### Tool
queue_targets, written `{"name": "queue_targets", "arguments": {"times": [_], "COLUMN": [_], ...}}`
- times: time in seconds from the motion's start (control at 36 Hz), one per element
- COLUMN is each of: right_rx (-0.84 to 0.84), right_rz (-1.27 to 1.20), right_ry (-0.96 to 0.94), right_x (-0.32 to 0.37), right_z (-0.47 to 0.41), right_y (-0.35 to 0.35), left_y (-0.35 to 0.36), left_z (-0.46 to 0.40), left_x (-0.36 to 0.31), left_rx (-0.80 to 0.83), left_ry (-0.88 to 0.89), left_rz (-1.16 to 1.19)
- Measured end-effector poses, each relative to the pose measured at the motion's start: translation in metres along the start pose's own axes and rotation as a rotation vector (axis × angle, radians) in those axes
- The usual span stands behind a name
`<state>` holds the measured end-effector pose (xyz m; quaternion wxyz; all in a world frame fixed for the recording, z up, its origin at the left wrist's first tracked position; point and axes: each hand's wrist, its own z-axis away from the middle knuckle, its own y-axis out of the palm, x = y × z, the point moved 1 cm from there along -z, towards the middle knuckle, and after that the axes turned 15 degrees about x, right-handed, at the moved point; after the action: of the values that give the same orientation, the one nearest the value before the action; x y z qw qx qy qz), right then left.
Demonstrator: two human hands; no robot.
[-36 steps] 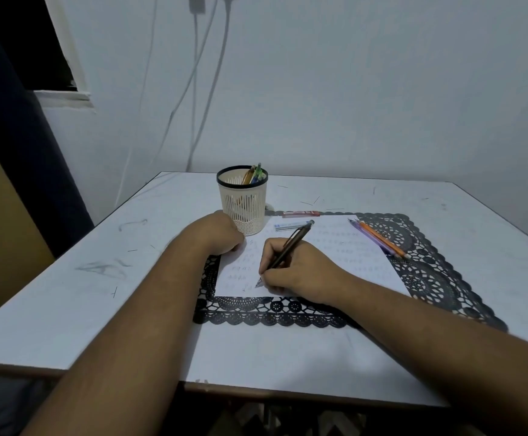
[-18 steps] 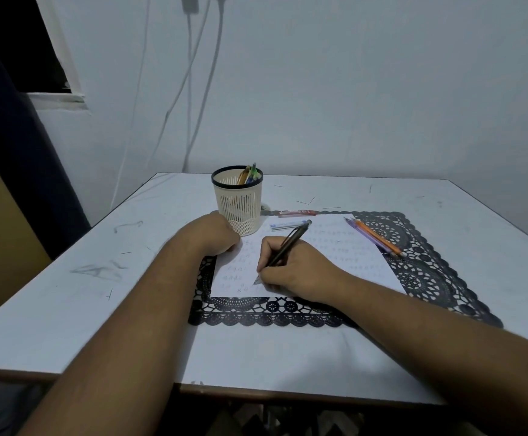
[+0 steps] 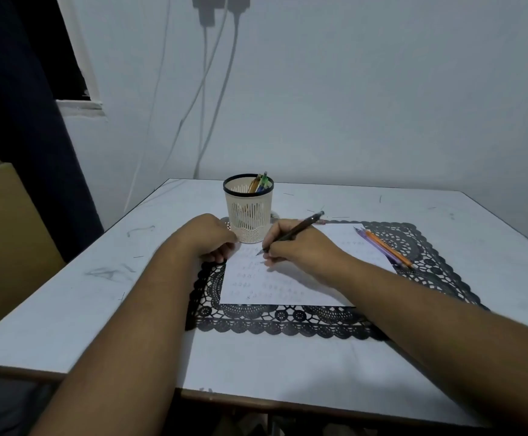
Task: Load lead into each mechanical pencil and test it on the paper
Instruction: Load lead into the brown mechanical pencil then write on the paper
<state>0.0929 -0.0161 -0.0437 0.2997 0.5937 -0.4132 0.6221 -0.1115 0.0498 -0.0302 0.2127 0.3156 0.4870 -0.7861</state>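
Note:
My right hand (image 3: 300,250) grips a dark mechanical pencil (image 3: 297,229) in a writing hold, its tip at the upper left part of the white paper (image 3: 275,284). The sheet carries rows of faint pencil marks. My left hand (image 3: 207,236) is curled into a fist and rests on the paper's top left corner, next to the cream mesh pencil cup (image 3: 248,209). The cup holds several pencils (image 3: 261,182). An orange pencil (image 3: 388,248) and a purple pencil (image 3: 377,247) lie side by side at the paper's right edge.
The paper lies on a black lace placemat (image 3: 288,319) on a white table (image 3: 288,372). The wall is right behind the table, with cables (image 3: 206,99) hanging down it. A dark curtain (image 3: 20,121) and a brown box (image 3: 4,240) are at the left.
My right hand has moved with the pencil from the paper's lower left up toward its top left, close to the cup. My left hand stays at the corner.

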Motion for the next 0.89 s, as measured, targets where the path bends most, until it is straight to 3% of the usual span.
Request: {"name": "queue_targets", "arguments": {"times": [0.08,0.36,0.89], "right_rx": [0.009,0.012,0.012], "right_rz": [0.033,-0.058,-0.02], "right_ry": [-0.028,-0.004,0.006], "right_x": [0.005,-0.017,-0.021], "right_z": [-0.018,-0.042,-0.043], "right_y": [0.008,0.023,0.026], "left_y": [-0.008,-0.009,-0.005], "left_z": [-0.004,-0.007,-0.009], "left_x": [0.006,0.009,0.007], "left_rx": [-0.125,-0.032,-0.023], "left_ry": [-0.01,-0.143,-0.15], "left_rz": [-0.122,-0.208,-0.237]}}
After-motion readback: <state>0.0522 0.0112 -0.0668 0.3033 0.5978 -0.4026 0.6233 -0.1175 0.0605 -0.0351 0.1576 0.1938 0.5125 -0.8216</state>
